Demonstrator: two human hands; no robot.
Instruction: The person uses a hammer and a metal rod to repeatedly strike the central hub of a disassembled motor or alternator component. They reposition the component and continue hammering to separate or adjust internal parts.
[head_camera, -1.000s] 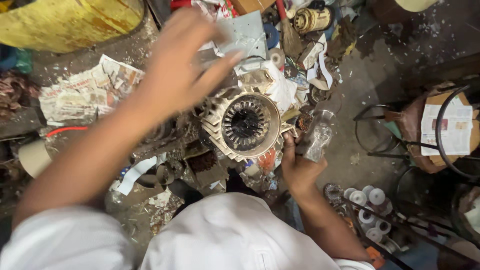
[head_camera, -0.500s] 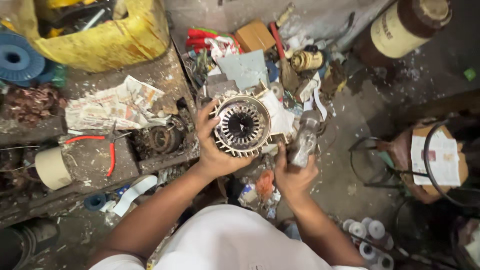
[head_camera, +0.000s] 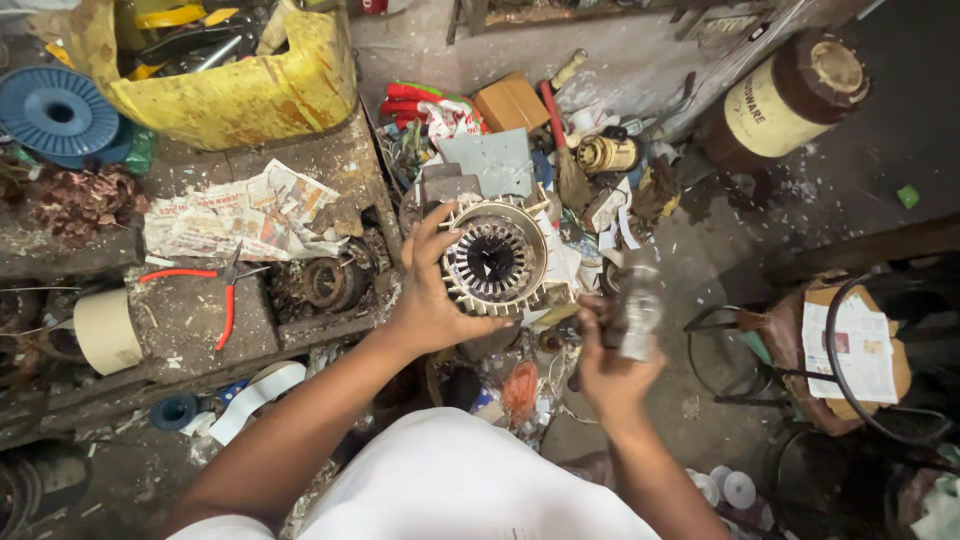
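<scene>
Far left: one blue spool (head_camera: 55, 110) lying flat beside a battered yellow tub (head_camera: 235, 95) holding assorted tools. Below these, one roll of beige tape (head_camera: 108, 330) on edge at the bench side. On the bench (head_camera: 180, 320): one crumpled newspaper sheet (head_camera: 240, 215), one pair of red-handled pliers (head_camera: 215, 295) lying open just below it, one dark rusty round part (head_camera: 328, 283) near the bench edge. Left hand (head_camera: 430, 295) grasping the motor stator (head_camera: 495, 262) by its left rim, thumb along the near edge, fingers curled over the top; stator held just off the bench's right edge, bore facing up, dark slots ringed by a pale finned housing. Behind the stator: dense clutter, including one brown box (head_camera: 510, 100), one red-handled tool (head_camera: 555, 115), one small brass-coloured part (head_camera: 607, 155). Right hand (head_camera: 610, 365) clenched around a small metallic object (head_camera: 638, 305), motion-blurred, kind not discernible, just right of the stator. Upper right: one brown-capped cream jar (head_camera: 790, 90) on its side. Far right: one folded paper (head_camera: 850, 345) on a stool.
</scene>
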